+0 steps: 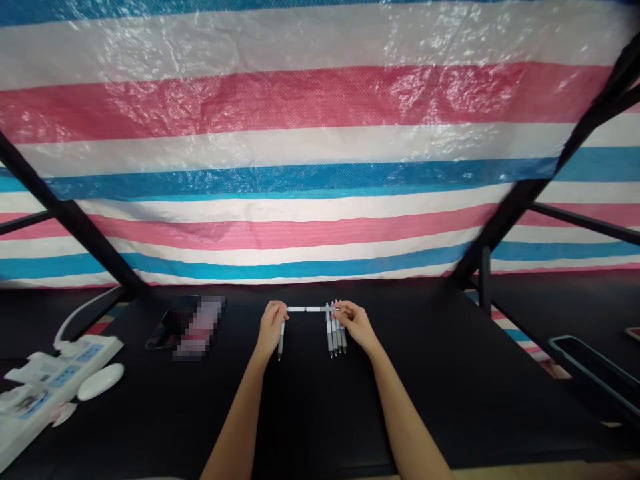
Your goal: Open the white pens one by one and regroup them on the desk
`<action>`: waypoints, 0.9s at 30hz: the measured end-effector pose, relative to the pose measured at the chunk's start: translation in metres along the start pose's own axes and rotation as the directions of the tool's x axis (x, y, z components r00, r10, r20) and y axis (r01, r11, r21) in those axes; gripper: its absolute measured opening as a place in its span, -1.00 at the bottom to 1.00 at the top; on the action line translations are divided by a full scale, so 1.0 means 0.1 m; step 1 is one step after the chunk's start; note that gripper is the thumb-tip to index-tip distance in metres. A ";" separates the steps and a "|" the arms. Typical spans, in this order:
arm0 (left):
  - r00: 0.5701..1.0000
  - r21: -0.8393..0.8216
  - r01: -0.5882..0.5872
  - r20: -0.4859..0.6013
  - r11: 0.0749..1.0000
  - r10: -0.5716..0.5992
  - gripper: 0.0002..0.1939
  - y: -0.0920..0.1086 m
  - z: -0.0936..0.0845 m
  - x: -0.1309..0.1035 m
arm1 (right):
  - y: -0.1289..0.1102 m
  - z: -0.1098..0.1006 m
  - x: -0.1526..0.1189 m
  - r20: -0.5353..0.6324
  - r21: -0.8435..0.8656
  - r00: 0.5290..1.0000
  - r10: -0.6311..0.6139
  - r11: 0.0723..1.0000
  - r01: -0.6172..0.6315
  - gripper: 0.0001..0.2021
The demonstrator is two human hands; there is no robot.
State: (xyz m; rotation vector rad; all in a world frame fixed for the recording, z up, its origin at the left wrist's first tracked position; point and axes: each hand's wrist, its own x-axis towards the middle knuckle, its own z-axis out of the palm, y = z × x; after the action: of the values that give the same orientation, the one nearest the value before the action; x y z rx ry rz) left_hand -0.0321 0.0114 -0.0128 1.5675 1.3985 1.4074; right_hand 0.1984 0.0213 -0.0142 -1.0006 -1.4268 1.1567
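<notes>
Two hands have their fingers closed on one white-and-grey pen [313, 309], the left hand [273, 325] at one end and the right hand [356, 325] at the other, holding it crosswise above the black worktop [320, 413]. A second pen [281, 343] sits by the left hand, seemingly lying flat; a row of pens [335, 337] lies beneath the right. Far left stands a white power strip [83, 357].

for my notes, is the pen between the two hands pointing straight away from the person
No, the pen runs crosswise, from the left hand to the right hand.
</notes>
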 end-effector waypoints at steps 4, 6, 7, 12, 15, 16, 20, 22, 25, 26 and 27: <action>1.000 -0.002 -0.008 -0.007 1.000 0.008 -0.56 0.00 0.00 0.00 | -0.01 0.01 0.00 0.014 -0.031 1.000 0.002 1.000 -0.002 -0.66; 1.000 0.003 -0.017 -0.012 1.000 0.017 -0.56 0.01 0.00 0.00 | -0.02 0.01 -0.01 0.016 -0.055 1.000 0.007 0.998 -0.006 -0.66; 1.000 0.011 -0.022 -0.011 1.000 0.022 -0.56 0.01 -0.01 0.00 | -0.03 0.01 -0.01 0.017 -0.069 1.000 0.005 0.998 -0.004 -0.65; 1.000 0.048 -0.026 0.001 0.999 0.026 -0.55 0.03 -0.01 0.00 | -0.05 0.00 -0.03 0.019 -0.128 1.000 -0.022 0.991 0.024 -0.63; 1.000 0.040 -0.023 -0.005 0.999 0.023 -0.55 0.05 -0.01 0.00 | -0.07 -0.01 -0.04 0.013 -0.158 1.000 -0.018 0.987 0.020 -0.62; 1.000 0.034 -0.020 -0.008 0.999 0.020 -0.55 0.05 0.00 0.00 | -0.07 -0.01 -0.04 0.011 -0.171 1.000 -0.018 0.985 0.020 -0.61; 1.000 0.033 -0.004 -0.001 0.999 0.004 -0.54 0.07 0.01 -0.01 | -0.08 -0.02 -0.04 0.009 -0.207 0.999 -0.033 0.978 0.035 -0.56; 1.000 0.039 -0.006 0.010 0.999 0.006 -0.55 0.06 0.01 -0.01 | -0.09 -0.02 -0.04 0.008 -0.222 0.999 -0.035 0.974 0.036 -0.55; 1.000 0.042 -0.011 0.028 0.999 0.009 -0.56 0.04 0.02 -0.01 | -0.12 -0.02 -0.04 -0.002 -0.245 1.000 -0.030 0.969 0.028 -0.53; 0.999 0.042 -0.010 0.031 0.999 0.009 -0.57 0.03 0.02 -0.01 | -0.13 -0.02 -0.04 -0.006 -0.247 1.000 -0.028 0.969 0.025 -0.53; 0.999 0.042 -0.010 0.032 0.999 0.008 -0.57 0.02 0.03 -0.01 | -0.14 -0.02 -0.04 -0.011 -0.248 1.000 -0.026 0.968 0.022 -0.52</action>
State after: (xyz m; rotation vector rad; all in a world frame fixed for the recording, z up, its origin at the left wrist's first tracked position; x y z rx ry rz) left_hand -0.0290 0.0110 -0.0123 1.6182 1.4128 1.3602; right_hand 0.2008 0.0145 -0.0016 -1.1580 -1.5956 0.9667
